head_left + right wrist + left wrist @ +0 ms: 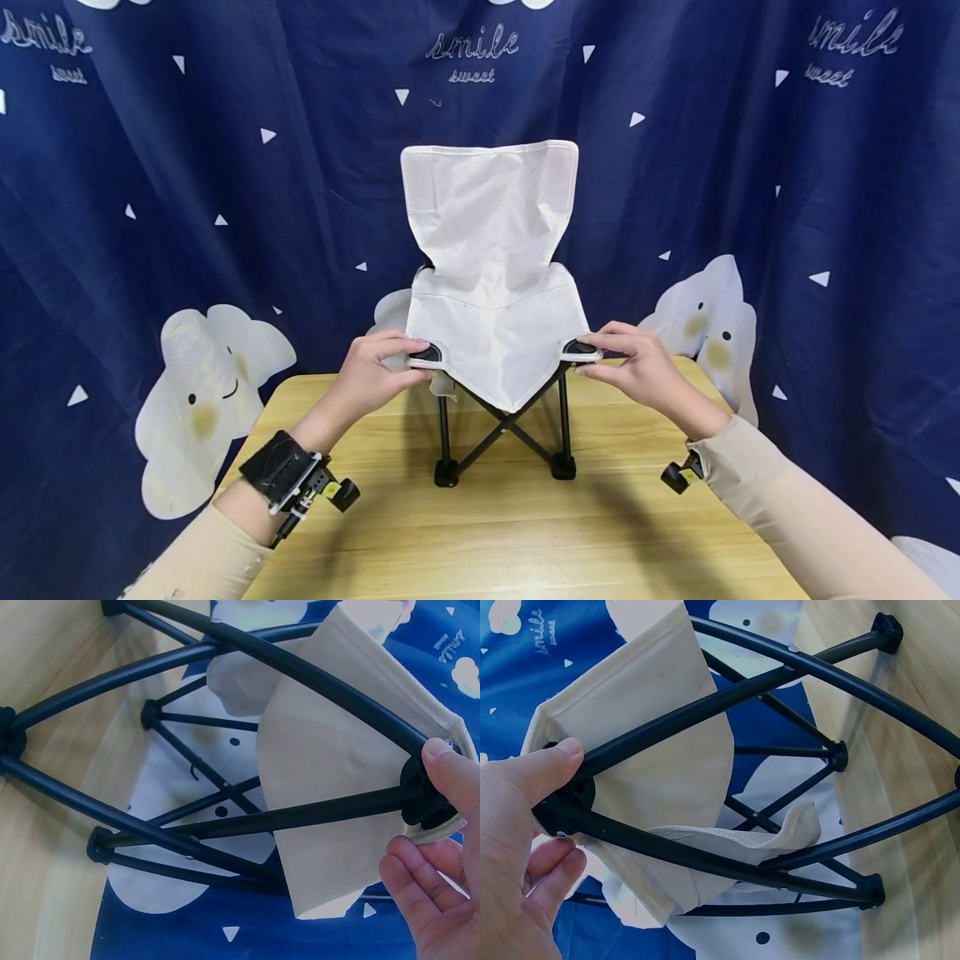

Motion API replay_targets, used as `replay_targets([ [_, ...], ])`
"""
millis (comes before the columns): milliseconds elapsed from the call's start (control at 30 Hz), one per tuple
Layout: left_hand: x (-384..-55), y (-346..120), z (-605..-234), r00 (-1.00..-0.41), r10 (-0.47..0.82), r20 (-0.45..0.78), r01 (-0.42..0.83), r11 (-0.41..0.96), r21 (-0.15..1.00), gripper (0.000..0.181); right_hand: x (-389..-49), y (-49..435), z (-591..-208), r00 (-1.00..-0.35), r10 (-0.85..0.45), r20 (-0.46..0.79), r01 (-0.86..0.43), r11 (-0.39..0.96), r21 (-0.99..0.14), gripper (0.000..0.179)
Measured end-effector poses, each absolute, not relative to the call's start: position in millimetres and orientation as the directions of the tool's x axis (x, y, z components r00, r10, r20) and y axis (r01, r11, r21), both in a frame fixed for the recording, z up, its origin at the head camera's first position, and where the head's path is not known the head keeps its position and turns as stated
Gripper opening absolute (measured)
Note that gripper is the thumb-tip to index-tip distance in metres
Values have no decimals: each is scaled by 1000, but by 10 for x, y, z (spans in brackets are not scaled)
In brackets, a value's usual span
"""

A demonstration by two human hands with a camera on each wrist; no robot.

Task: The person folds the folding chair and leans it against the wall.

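One white folding chair [495, 325] stands on one wooden table [525, 542], and here's the left hand [369, 372] pinching one front seat corner [433, 356], the right hand [639, 360] pinching the second

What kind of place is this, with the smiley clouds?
Probably an indoor corner set up for filming: a blue curtain hangs behind, a white chair stands on a wooden table, and a small camera is strapped to the left wrist.
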State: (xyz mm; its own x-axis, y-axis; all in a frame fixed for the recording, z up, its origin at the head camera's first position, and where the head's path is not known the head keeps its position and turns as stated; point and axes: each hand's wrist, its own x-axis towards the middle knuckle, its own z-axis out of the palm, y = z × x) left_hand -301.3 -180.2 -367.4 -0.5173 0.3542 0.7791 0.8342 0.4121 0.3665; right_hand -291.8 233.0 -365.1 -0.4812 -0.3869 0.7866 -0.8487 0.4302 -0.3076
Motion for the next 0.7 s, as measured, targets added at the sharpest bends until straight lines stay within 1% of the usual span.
replay_targets([
  [233,-2998,-1786,-3650,-518,355,778,834,411,368,39,-2915,2321,-3636,-483,-388,785,-849,429,-310,43],
  [400,-3012,-1779,-3642,-509,355,784,840,404,362,39,-2909,2309,-3619,-470,-391,792,-856,423,-299,44],
  [700,-3022,-1780,-3640,-494,352,795,848,397,351,39,-2907,2292,-3609,-466,-393,793,-861,408,-303,44],
])
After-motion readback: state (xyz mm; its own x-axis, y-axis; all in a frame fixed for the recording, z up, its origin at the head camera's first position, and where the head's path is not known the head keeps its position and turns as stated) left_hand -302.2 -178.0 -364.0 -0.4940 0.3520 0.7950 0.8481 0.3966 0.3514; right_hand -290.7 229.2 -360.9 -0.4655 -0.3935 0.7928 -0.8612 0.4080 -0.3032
